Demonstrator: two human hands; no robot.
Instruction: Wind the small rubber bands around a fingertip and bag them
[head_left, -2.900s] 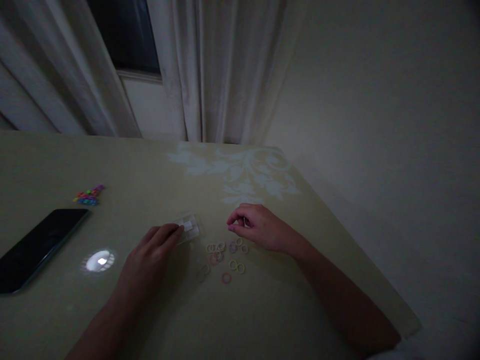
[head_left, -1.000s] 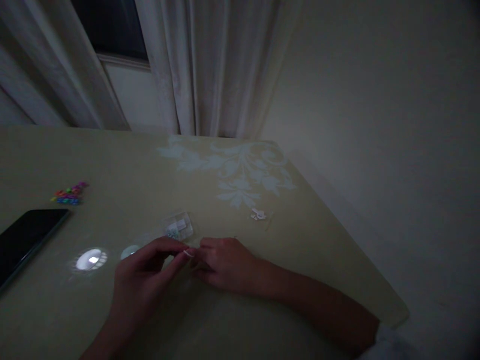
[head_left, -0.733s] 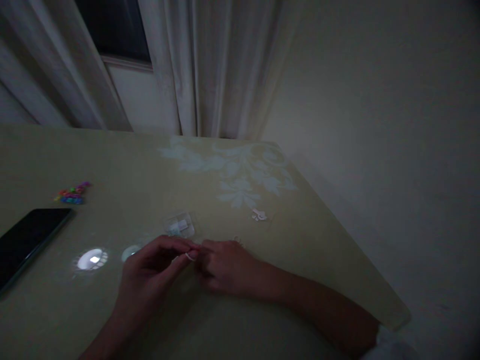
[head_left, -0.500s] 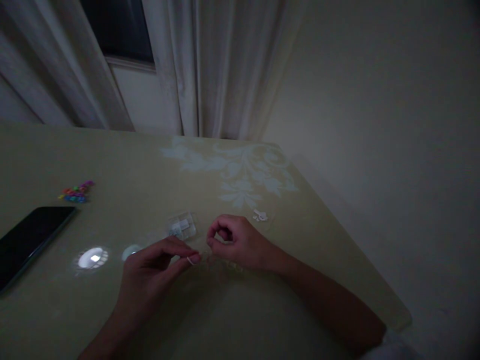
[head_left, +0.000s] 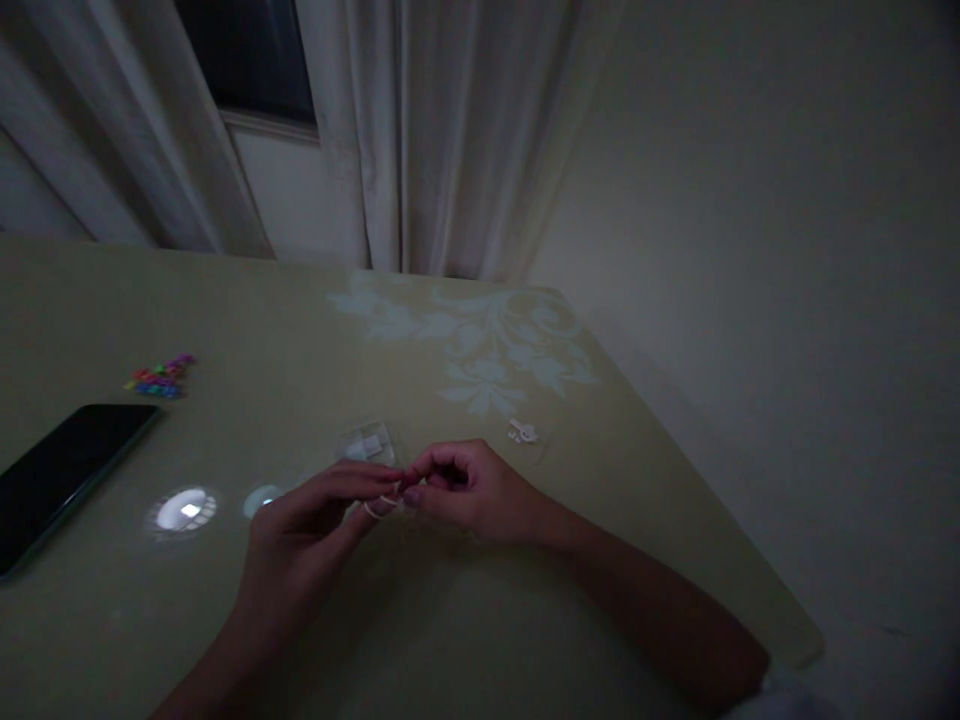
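Note:
A thin white cord (head_left: 381, 507) makes a small loop at the thumb of my left hand (head_left: 300, 530). That hand is closed in a pinch on the cord. My right hand (head_left: 480, 495) is also closed, its thumb and forefinger pinched where the cord reaches them, touching the left fingertips. Just behind the fingers lies a clear plastic box (head_left: 371, 442) with a pale piece inside, partly covered by my left hand. Faint clear or yellowish bits on the table below my right hand are too dim to name.
Small bright multicoloured pieces (head_left: 161, 380) lie in a heap on the table (head_left: 262, 330) at the left. Nearer is a dark phone (head_left: 71, 475). Small white pieces (head_left: 523, 431) rest beyond my right wrist. Curtains (head_left: 450, 140) hang behind, and a wall (head_left: 750, 250) stands at the right.
My right hand has moved left and its fingertips now meet those of my left hand at the cord. More of the cord's loop shows. The view has shifted slightly.

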